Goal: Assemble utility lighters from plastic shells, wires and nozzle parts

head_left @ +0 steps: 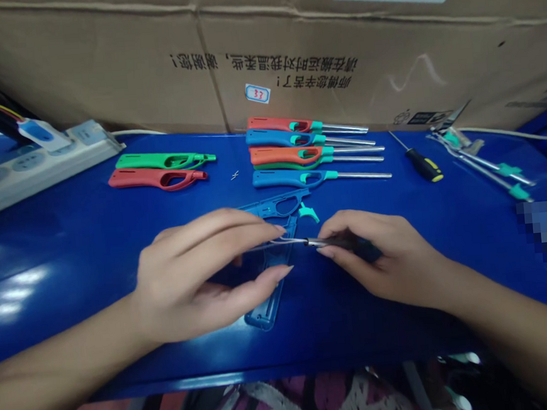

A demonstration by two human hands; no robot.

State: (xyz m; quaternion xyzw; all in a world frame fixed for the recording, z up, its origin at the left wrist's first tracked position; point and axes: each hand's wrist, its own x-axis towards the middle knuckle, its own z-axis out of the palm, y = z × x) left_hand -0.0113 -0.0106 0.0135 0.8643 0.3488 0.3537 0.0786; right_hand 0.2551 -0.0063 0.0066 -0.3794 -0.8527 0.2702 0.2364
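My right hand (381, 253) pinches a thin metal tube (312, 242) with a dark end ring; its far part looks dark and blurred against the palm. Thin pale wires (291, 240) come out of the tube's end toward the left. My left hand (207, 270) is beside these wires, thumb and forefinger apart, with the other fingers partly hidden. Under the hands lie two blue lighter casing halves, an upper half (288, 205) and a lower half (265, 310). A turquoise trigger (308, 213) rests just beyond the wires.
Several long-nosed lighters (295, 177) lie in a stack at the back. Green (147, 160) and red (151, 178) casings sit left of small screws (234, 175). A screwdriver (422, 163) and metal tubes with turquoise parts (492, 165) are right. A power strip (38, 163) and cardboard box (125, 71) stand behind.
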